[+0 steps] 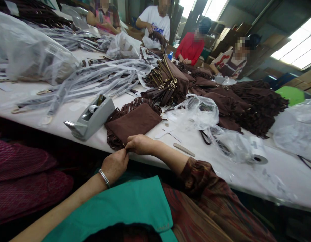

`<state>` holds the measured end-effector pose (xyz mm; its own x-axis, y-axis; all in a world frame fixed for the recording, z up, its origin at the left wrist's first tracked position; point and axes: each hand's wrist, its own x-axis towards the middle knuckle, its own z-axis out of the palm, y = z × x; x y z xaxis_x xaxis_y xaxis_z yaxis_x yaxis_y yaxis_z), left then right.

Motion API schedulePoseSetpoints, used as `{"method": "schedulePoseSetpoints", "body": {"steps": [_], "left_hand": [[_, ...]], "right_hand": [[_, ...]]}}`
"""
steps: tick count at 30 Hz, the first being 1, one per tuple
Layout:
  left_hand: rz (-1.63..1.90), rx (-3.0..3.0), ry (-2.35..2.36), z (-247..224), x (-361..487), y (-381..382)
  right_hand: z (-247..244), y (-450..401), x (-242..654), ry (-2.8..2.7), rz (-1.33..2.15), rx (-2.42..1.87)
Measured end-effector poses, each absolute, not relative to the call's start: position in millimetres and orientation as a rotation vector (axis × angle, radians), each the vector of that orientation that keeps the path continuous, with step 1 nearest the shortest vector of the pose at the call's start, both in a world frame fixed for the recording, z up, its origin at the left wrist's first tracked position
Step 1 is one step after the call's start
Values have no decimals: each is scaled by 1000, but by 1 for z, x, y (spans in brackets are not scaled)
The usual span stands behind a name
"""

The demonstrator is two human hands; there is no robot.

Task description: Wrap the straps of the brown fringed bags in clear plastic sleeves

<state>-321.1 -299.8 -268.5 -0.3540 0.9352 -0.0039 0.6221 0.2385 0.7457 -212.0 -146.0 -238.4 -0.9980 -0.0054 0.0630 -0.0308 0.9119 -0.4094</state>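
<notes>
White tabletop point(221, 164), piled with dark stock, spans the frame. Brown fringed pouch point(134, 122) lies at centre, by the front edge. Left hand point(115, 165) and right hand point(141, 144) meet at its lower corner, fingers point(130, 144) of both drawn into a tight pinch on it. Judged best practice — brace the corner, avoid straining the fringe point(114, 142). Exact part gripped — hidden behind the fingertips; pouch underside unseen.
</notes>
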Motion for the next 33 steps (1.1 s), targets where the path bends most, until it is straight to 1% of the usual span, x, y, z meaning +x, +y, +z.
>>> {"method": "schedulePoseSetpoints", "body": {"steps": [3, 6, 10, 14, 16, 18, 21, 23, 29, 31, 33], "left_hand": [[887, 1405, 2079, -268, -321, -300], [920, 1308, 1970, -264, -323, -299], [998, 1195, 1797, -261, -325, -297], [1035, 1211, 1802, -264, -326, -295], [1008, 1250, 1856, -266, -326, -294], [966, 1306, 1914, -268, -325, -293], [930, 1354, 1981, -269, -324, -293], [924, 1353, 2015, -270, -324, -293], [884, 1349, 2033, -267, -322, -292], [825, 1345, 2061, -265, -323, -287], [764, 1338, 2081, -267, -327, -279]], "right_hand": [[-237, -143, -215, -2989, 718, 91], [-236, -144, -215, -2996, 700, 117], [-235, -151, -211, -3068, 512, 47], [-238, -159, -206, -3098, 358, -113], [-241, -163, -203, -3060, 399, -210], [-245, -165, -197, -2972, 517, -264], [-247, -164, -177, -2733, 716, -340], [-243, -158, -153, -2527, 790, -475], [-233, -118, -42, -1788, 760, -1246], [-238, -107, -6, -1484, 805, -1425], [-246, -98, 23, -1213, 866, -1509]]}}
